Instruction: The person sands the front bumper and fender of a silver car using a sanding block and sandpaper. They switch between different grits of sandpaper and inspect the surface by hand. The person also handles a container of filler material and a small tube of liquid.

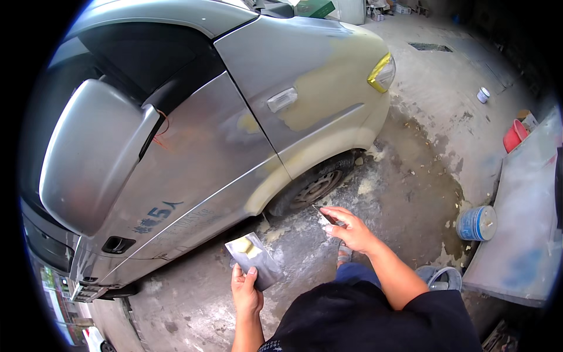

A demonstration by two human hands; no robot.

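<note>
**Paste on the plate, blade in the fingers, neither hand touching the van**

This looks like the paste-handling step. Between six and seven o'clock, the left hand (246, 291) grips a flat grey rectangular plate (267, 271), thumb on top, with a pale yellow lump of soft paste (241, 244) near its far edge. At four o'clock the right hand (355, 232) pinches a thin dark blade-like tool (329, 219), apart from the plate. The silver van (196, 132) carries a wide beige matte patch (328, 88) at one o'clock. The next move seems to call for a level plate and a steady blade angle.

Fingers cover much of the tool, so its outline and any paste on it are hard to make out. The left fingertips beneath the plate are hidden; the van's roof is cut off at eleven o'clock.
</note>
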